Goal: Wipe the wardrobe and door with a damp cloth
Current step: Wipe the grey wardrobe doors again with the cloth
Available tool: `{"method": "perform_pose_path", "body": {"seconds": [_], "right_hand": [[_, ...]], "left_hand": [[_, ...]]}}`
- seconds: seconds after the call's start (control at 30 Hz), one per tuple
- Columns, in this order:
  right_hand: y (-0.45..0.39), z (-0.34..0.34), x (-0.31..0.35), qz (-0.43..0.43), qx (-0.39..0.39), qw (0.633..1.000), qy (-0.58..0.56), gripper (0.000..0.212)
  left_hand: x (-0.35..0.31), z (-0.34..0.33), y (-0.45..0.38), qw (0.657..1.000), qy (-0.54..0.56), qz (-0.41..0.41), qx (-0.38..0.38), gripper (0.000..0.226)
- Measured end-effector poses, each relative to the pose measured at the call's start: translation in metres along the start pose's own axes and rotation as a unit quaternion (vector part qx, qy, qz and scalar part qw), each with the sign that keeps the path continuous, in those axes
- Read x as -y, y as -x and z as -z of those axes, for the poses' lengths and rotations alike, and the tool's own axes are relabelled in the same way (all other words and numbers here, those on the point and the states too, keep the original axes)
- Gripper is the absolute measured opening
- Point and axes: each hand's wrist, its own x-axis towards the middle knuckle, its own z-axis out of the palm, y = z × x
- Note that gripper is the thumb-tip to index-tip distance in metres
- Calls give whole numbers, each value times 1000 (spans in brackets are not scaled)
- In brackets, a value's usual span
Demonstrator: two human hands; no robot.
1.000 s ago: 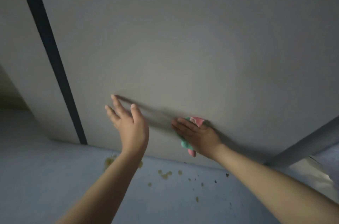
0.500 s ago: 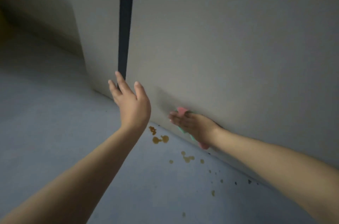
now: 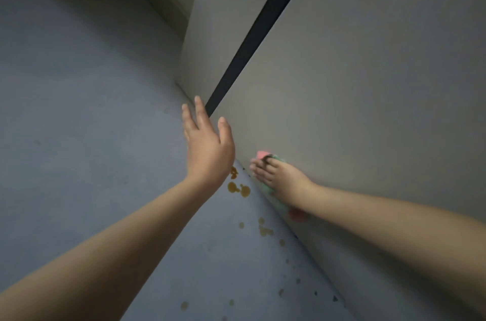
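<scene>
A pale grey wardrobe door panel [image 3: 368,84] fills the right of the head view, with a dark vertical gap [image 3: 257,34] beside it. My right hand [image 3: 281,178] presses a pink and green cloth [image 3: 263,155] flat against the bottom of this panel, close to the floor. Most of the cloth is hidden under the hand; a bit shows below the wrist. My left hand [image 3: 207,147] hovers open in the air, fingers spread, just left of the panel's lower corner, holding nothing.
The blue-grey floor [image 3: 79,136] covers the left and bottom. Several brownish stains [image 3: 238,188] and dark specks lie along the panel's foot. A second pale panel [image 3: 210,31] stands left of the gap, with a dim recess behind it.
The view has swung, so the panel now leans to the right. My right hand with the cloth has slid lower toward the floor edge. My left hand stays raised and open.
</scene>
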Motion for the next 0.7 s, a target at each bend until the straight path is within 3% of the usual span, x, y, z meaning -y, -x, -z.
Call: {"method": "perform_pose_path", "body": {"seconds": [0.1, 0.2, 0.27, 0.43, 0.57, 0.63, 0.7], "right_hand": [[9, 1, -3, -18, -29, 999, 29, 73], [39, -15, 22, 17, 1, 999, 31, 79], [52, -18, 27, 36, 36, 998, 29, 80], [47, -24, 22, 15, -26, 999, 41, 78], [104, -64, 61, 25, -28, 996, 79, 84], [120, -88, 85, -16, -150, 979, 139, 71], [139, -113, 104, -36, -136, 985, 99, 49]], "left_hand": [[3, 3, 12, 999, 15, 31, -35, 59], [18, 10, 42, 998, 3, 56, -41, 59], [22, 6, 64, 997, 2, 74, -12, 58], [28, -30, 63, 995, 21, 78, 58, 56], [18, -63, 76, 989, 1, 43, 142, 57], [12, -75, 82, 987, 6, 33, 157, 58], [4, -89, 91, 985, 23, 24, 171, 58]]}}
